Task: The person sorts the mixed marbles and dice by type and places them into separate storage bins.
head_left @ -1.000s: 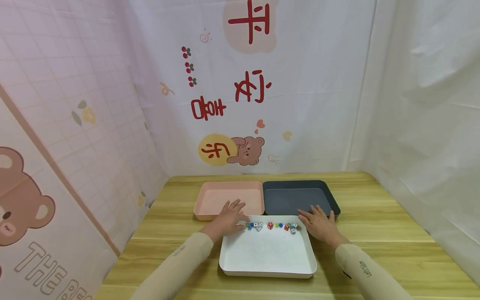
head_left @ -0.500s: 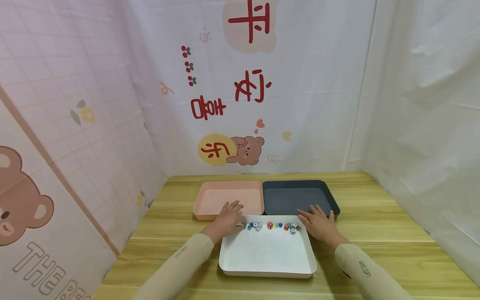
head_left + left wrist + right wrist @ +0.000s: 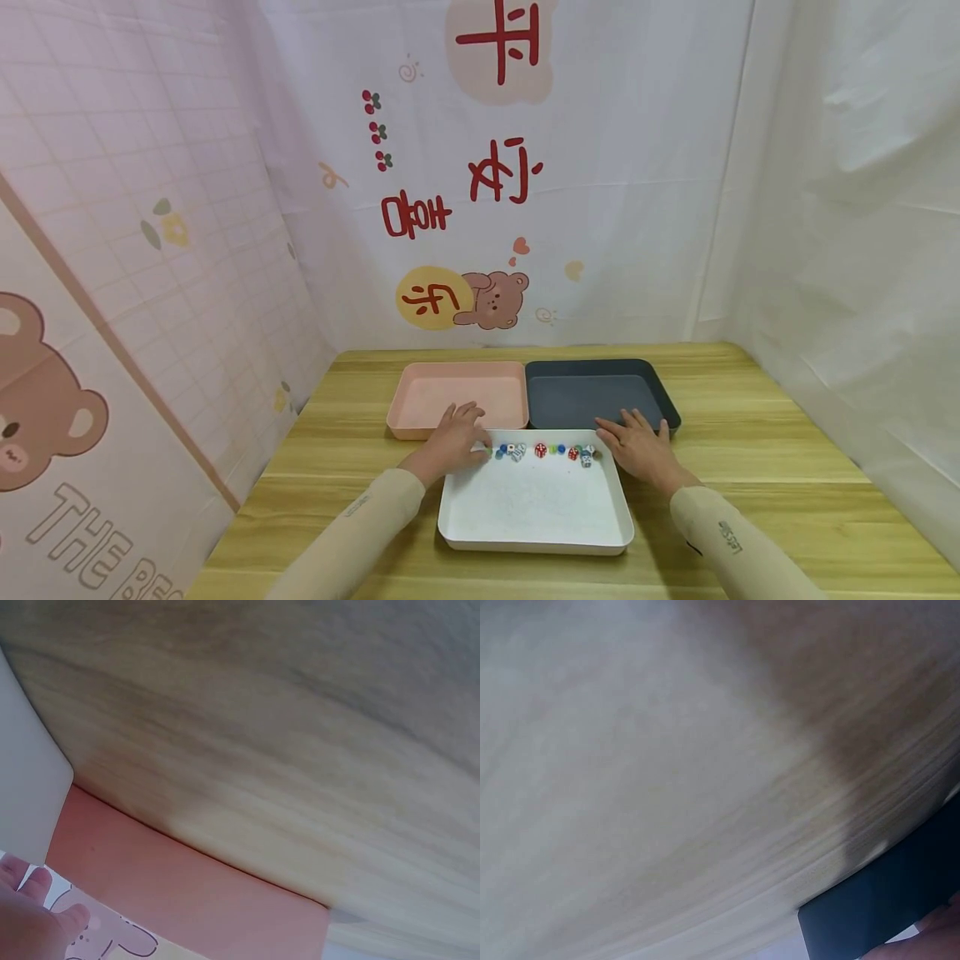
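Note:
A white tray (image 3: 536, 508) lies on the table, with a row of small dice and marbles along its far side. My left hand (image 3: 452, 443) is over its far left corner, fingers spread, thumb and index beside a green marble (image 3: 490, 453); the thumb covers part of that spot. Toward the middle lie a blue marble (image 3: 503, 449) and a red die (image 3: 540, 451). My right hand (image 3: 641, 450) rests at the far right corner with loosely spread fingers, near another red die (image 3: 573, 453) and a blue-and-white die (image 3: 587, 460). The wrist views show only parts of the hands.
Behind the white tray, a pink tray (image 3: 457, 435) stands at the left and a dark blue tray (image 3: 600, 427) at the right, side by side. All three are on a wood-grain table (image 3: 780, 467), with printed white cloth (image 3: 630, 167) hanging around it.
My left thumb and index finger have drawn back slightly to the left at the row's left end. The right hand keeps its place.

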Tool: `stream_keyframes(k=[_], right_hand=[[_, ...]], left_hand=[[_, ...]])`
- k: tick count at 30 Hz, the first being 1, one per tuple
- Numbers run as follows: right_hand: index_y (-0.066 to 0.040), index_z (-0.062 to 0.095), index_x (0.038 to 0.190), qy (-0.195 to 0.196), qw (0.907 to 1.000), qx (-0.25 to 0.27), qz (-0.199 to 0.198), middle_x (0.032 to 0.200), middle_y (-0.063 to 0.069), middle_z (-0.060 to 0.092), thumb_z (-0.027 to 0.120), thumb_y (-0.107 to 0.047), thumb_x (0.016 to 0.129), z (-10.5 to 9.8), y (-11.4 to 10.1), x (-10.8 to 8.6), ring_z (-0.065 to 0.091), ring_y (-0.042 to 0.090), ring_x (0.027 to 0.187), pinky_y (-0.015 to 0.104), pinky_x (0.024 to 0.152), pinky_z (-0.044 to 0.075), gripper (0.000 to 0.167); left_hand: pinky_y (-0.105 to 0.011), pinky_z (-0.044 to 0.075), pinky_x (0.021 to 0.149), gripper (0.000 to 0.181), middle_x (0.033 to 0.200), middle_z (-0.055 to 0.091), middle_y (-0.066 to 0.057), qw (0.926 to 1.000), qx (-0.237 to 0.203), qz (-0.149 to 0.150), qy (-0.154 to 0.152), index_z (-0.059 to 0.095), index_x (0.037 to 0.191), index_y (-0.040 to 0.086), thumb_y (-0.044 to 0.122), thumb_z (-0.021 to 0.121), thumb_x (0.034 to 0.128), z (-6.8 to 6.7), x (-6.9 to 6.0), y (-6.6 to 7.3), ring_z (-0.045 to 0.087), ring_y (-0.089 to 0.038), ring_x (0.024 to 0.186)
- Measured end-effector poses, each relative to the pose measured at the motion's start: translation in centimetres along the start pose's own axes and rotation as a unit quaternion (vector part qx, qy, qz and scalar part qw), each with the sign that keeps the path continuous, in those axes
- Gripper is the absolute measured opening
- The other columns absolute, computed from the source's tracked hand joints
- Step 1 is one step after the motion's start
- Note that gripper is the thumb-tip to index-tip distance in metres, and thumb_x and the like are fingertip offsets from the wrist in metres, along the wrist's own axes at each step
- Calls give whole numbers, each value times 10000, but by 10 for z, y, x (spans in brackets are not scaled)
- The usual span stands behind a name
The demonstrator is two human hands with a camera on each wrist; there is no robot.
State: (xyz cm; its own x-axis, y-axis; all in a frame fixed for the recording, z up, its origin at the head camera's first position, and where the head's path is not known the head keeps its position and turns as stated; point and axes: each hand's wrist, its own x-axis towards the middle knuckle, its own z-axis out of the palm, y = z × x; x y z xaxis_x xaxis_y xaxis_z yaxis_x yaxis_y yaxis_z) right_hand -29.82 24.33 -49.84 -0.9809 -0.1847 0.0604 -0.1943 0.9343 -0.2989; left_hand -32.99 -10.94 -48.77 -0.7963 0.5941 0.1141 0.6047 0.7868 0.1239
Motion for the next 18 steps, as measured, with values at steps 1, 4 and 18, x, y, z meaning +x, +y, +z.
stream_keyframes(k=[1,4,18], right_hand=[[-175,528,1455,0,10000,5,4,1504,323,342,385,-440,1067,0,0,0,204,530,1415,795,1021,21,491],[-178,528,1455,-2,10000,19,1,1506,321,342,384,-440,1068,1,0,0,204,528,1416,796,1020,21,490],[-176,527,1456,-8,10000,47,-57,1506,319,344,382,-437,1069,0,1,0,205,528,1416,800,1015,16,489]], left_hand=[[-596,171,1147,142,1432,492,-125,10000,-17,-10,21,777,1012,240,317,753,894,0,0,0,294,-348,1428],[-602,176,1144,134,1423,497,-128,9999,-40,-1,114,775,998,237,319,753,894,-1,-1,-1,300,-351,1425],[-594,159,1150,91,1410,497,-134,9989,-295,-229,291,761,964,245,313,728,912,-16,1,-8,317,-344,1410]])
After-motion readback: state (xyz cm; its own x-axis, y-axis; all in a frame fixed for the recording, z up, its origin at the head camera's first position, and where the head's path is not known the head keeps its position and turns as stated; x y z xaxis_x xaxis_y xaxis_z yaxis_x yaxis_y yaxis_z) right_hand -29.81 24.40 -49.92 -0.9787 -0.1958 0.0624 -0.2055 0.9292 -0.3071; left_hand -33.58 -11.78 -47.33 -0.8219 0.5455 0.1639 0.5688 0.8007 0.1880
